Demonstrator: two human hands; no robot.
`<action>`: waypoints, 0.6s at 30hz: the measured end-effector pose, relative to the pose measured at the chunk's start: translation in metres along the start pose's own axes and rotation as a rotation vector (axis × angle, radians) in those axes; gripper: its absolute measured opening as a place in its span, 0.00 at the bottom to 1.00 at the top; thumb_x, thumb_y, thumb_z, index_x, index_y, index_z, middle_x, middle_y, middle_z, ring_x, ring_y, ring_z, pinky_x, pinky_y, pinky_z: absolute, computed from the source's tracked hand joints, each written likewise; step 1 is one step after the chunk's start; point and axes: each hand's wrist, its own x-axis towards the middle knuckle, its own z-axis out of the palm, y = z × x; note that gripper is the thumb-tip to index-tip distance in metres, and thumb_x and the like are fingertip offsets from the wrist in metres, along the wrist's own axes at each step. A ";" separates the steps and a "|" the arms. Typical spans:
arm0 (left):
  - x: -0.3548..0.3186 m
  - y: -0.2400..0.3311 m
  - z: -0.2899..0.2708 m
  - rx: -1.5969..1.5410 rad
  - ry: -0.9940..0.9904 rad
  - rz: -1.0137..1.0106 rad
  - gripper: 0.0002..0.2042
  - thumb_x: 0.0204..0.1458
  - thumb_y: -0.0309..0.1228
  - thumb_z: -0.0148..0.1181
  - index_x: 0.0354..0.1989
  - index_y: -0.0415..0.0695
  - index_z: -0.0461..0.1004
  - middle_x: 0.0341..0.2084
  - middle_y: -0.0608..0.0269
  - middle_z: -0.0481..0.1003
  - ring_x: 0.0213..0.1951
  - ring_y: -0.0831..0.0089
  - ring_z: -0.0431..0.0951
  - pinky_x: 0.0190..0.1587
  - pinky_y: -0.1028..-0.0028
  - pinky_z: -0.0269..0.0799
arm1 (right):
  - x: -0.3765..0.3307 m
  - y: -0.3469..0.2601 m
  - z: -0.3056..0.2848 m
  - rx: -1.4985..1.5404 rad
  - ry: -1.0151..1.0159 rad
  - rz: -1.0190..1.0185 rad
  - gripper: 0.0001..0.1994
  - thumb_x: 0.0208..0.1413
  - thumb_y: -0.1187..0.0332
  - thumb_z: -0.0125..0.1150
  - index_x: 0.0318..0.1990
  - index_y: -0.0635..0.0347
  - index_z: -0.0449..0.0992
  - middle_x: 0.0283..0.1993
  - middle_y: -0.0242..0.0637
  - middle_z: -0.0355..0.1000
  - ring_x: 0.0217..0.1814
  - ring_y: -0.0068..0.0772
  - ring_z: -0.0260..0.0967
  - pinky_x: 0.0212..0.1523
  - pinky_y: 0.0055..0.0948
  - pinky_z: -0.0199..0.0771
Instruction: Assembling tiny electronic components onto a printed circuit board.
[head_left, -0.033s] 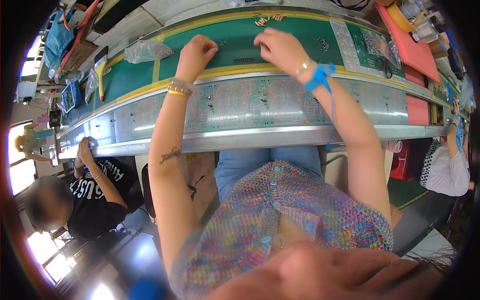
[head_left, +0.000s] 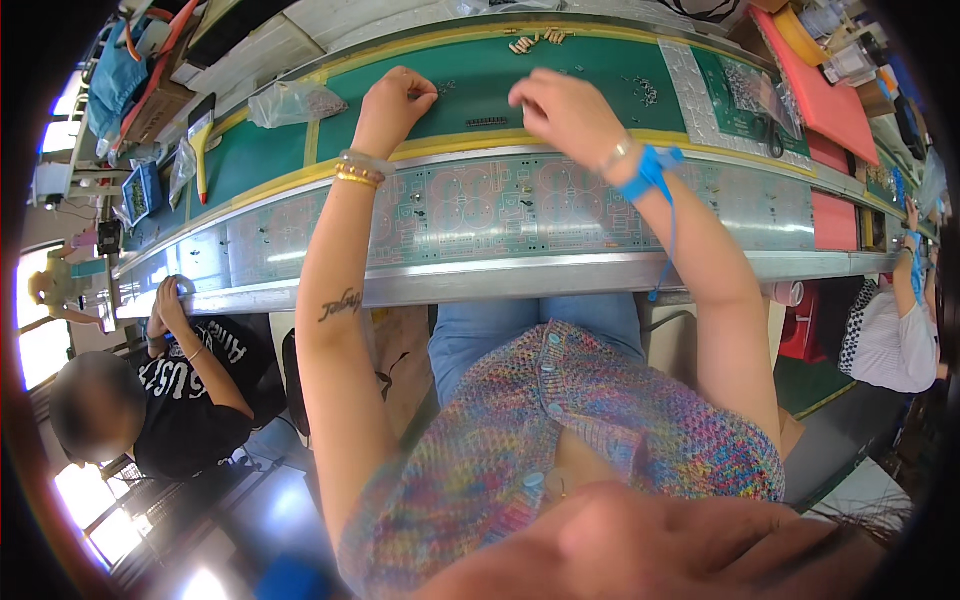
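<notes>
Above the green work mat, my left hand is closed in a pinch; whatever its fingertips hold is too small to make out. Close by those fingertips lies a small scatter of tiny parts. My right hand is over the mat too, slightly blurred, with its fingers curled together and any content hidden. A dark toothed strip lies between the hands, nearer to me. Between the mat and my lap, a row of printed circuit boards with a few small dark components runs along a metal rail.
Tan cylindrical parts lie at the mat's far edge, and a pile of small metallic pieces at its right. A clear plastic bag and a brush are to the left. Another person's hands rest at the rail's left end.
My right hand has drawn back a little toward me and to the right, away from the tan parts. My left hand has hardly moved.
</notes>
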 end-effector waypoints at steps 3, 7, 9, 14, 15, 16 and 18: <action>0.017 -0.002 0.005 0.050 -0.074 -0.019 0.04 0.44 0.28 0.63 0.26 0.42 0.77 0.30 0.59 0.75 0.33 0.63 0.77 0.37 0.68 0.73 | -0.039 -0.024 -0.015 0.086 0.030 -0.009 0.08 0.48 0.75 0.54 0.36 0.58 0.74 0.31 0.37 0.68 0.31 0.40 0.68 0.32 0.33 0.69; 0.027 0.003 0.005 0.149 -0.151 -0.095 0.05 0.42 0.29 0.62 0.24 0.42 0.77 0.28 0.57 0.76 0.33 0.61 0.77 0.37 0.67 0.73 | -0.068 -0.029 -0.021 0.226 0.005 0.082 0.09 0.48 0.78 0.55 0.38 0.60 0.74 0.31 0.35 0.68 0.31 0.30 0.69 0.33 0.25 0.70; 0.032 0.004 0.005 0.195 -0.180 -0.078 0.05 0.41 0.30 0.62 0.24 0.42 0.77 0.27 0.56 0.76 0.32 0.60 0.77 0.37 0.66 0.73 | -0.074 -0.027 -0.019 0.294 0.003 0.134 0.09 0.49 0.78 0.55 0.39 0.60 0.74 0.33 0.34 0.69 0.32 0.29 0.70 0.34 0.24 0.71; 0.038 0.013 0.004 0.361 -0.261 0.006 0.06 0.39 0.30 0.60 0.24 0.42 0.76 0.26 0.54 0.76 0.32 0.56 0.76 0.38 0.64 0.72 | -0.077 -0.016 -0.007 0.325 0.009 0.163 0.09 0.50 0.77 0.55 0.39 0.60 0.74 0.34 0.33 0.69 0.33 0.28 0.70 0.36 0.24 0.72; 0.036 0.015 0.003 0.374 -0.237 0.012 0.06 0.39 0.30 0.60 0.25 0.41 0.76 0.27 0.53 0.76 0.32 0.55 0.76 0.37 0.64 0.73 | -0.078 -0.016 -0.006 0.330 0.010 0.163 0.08 0.50 0.77 0.55 0.39 0.60 0.74 0.35 0.33 0.69 0.33 0.28 0.70 0.36 0.23 0.72; 0.033 0.016 0.002 0.388 -0.213 0.018 0.07 0.39 0.31 0.60 0.25 0.41 0.75 0.27 0.53 0.77 0.31 0.55 0.76 0.37 0.64 0.73 | -0.078 -0.016 -0.006 0.331 0.011 0.164 0.08 0.50 0.77 0.55 0.39 0.60 0.74 0.35 0.33 0.69 0.33 0.28 0.70 0.36 0.23 0.72; 0.024 0.029 -0.010 0.320 -0.217 -0.049 0.08 0.40 0.30 0.60 0.27 0.40 0.75 0.27 0.54 0.77 0.30 0.61 0.77 0.35 0.68 0.72 | -0.079 -0.017 -0.007 0.332 0.011 0.158 0.08 0.50 0.77 0.55 0.39 0.60 0.74 0.35 0.33 0.69 0.33 0.28 0.70 0.36 0.24 0.72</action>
